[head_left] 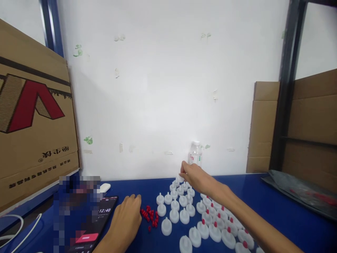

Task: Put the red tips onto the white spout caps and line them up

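Observation:
My right hand (195, 177) reaches to the far side of the blue table, thumb and fingertips pinched at a white nozzle cap (179, 179). My left hand (127, 216) is curled on the table beside a small pile of red tips (151, 215); its fingertips are hidden, so what they hold cannot be made out. Between the hands, several white nozzle caps (174, 215) stand upright with bare spouts. Under my right forearm are more white caps, many with a red tip on the spout (215, 232).
A plastic bottle (196, 154) stands against the white wall behind my right hand. Left of my left hand lies a phone (101, 218), with a white object (105, 188) beyond it. A large carton (37, 105) stands left; a grey plastic bag (302, 193) lies right.

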A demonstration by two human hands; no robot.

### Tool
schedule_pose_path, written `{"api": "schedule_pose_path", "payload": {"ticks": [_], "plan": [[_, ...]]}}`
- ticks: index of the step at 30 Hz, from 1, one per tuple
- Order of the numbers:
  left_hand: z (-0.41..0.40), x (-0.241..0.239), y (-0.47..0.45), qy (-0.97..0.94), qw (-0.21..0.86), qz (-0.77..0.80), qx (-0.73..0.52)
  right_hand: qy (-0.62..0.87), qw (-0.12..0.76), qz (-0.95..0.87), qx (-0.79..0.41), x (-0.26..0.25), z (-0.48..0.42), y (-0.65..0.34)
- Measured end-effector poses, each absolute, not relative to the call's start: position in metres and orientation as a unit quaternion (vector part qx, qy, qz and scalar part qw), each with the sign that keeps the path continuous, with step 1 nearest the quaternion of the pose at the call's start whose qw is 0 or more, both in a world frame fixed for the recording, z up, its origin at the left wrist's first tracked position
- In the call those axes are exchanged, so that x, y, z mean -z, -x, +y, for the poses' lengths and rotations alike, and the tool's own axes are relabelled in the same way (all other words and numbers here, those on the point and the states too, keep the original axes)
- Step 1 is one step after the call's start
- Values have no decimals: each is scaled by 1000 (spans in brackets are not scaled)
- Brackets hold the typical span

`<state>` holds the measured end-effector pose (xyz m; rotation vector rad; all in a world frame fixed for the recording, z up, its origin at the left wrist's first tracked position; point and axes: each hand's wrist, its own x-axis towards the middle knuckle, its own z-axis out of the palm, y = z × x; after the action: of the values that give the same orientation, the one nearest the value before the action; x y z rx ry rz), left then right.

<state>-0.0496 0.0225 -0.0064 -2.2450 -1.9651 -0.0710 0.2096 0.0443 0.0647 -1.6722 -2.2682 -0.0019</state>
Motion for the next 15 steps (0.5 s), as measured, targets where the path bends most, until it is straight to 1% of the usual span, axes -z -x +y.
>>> {"api": "schedule_pose_path", "payload": {"ticks": [6, 11, 15], "plan": [[22, 5, 49, 739, 67, -668, 51, 547, 200, -813, 6, -56, 23, -187], [22, -10, 55, 747, 57, -654, 103, 486, 288, -825, -15, -34, 5, -183], [14, -29, 53, 775, 39, -608, 170, 476, 288, -831, 13, -19, -8, -184]]}}
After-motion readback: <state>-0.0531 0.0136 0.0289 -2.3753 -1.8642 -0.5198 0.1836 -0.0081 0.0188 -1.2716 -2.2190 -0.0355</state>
